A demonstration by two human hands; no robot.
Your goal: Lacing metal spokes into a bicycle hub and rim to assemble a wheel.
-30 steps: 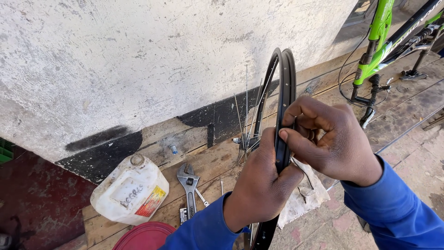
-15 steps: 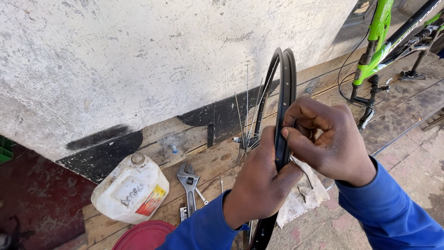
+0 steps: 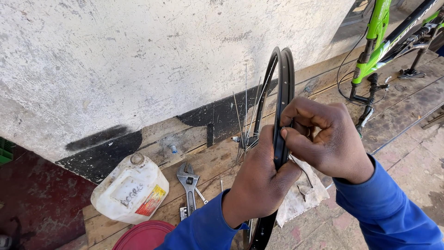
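The left hand (image 3: 261,178) grasped the black wheel rim (image 3: 283,88); the right hand (image 3: 323,139) pinched its edge, fingers (image 3: 300,109) curled over the rim.

From my feed I see a rough whitewashed wall (image 3: 138,60) filling the upper view, with black paint patches (image 3: 99,148) along its base. Below runs a weathered wooden plank platform (image 3: 397,106), sunlit at right. Paved stone ground (image 3: 416,171) lies lower right; a dark red floor (image 3: 32,194) sits lower left in shade.
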